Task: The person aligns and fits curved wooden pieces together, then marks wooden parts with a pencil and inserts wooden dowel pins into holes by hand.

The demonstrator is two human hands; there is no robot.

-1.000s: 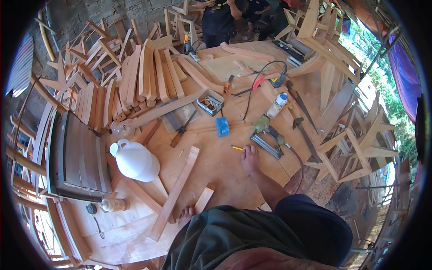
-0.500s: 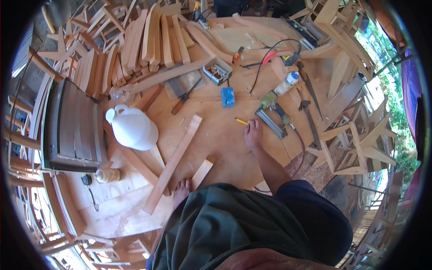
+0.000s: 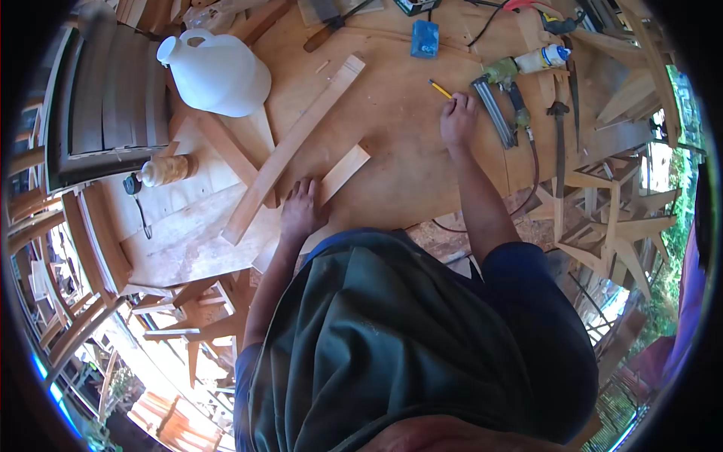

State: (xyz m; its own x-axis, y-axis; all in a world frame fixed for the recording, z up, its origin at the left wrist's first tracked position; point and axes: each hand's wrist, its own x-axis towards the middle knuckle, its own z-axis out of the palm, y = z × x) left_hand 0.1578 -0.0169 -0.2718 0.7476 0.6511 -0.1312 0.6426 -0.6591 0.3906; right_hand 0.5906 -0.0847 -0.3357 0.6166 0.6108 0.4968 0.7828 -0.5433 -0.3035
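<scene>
A yellow pencil [image 3: 440,89] sticks out from the closed fingers of my right hand [image 3: 459,124], which rests on the plywood worktop [image 3: 399,113]. My left hand [image 3: 302,209] is lower on the bench, its fingers curled at the near end of a short wood block [image 3: 345,172], the end hidden by the hand. Just left of it, a long wood strip [image 3: 297,143] lies diagonally across another wood piece [image 3: 224,147]. To the right of my right hand is a green nail gun [image 3: 495,98] with a hose.
A white plastic jug [image 3: 222,77] stands at the upper left, near a glue-stained bottle [image 3: 167,170] and a tape measure [image 3: 132,184]. At the back are a blue block [image 3: 425,39], a chisel [image 3: 325,38] and a white bottle [image 3: 544,58]. Wooden frames [image 3: 614,226] crowd the right side.
The view has tilted down toward my body, so the bench sits higher in the picture. My left hand and forearm show more fully. The pencil remains in my right hand.
</scene>
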